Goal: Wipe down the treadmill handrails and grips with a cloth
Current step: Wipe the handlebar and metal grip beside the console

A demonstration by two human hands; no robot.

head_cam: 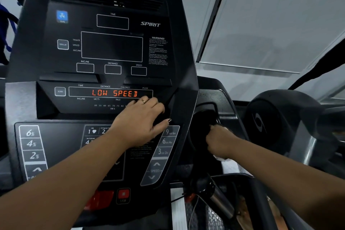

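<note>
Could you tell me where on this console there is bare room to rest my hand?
A bare panel lies between the incline keys and the programme keys. The right side is crowded: the left hand rests by the speed keys, and the right hand grips the cloth in the side pocket.

Left hand (139,123) flat; right hand (220,141) grips cloth (203,134).

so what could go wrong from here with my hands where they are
1. The display is lit, reading LOW SPEED, and the left hand rests on the console with its thumb beside the speed keys. A slip could press one.
2. The right hand is curled inside the dark side pocket. What it grips is too dark to make out, and the knuckles may scrape the rim.
</note>
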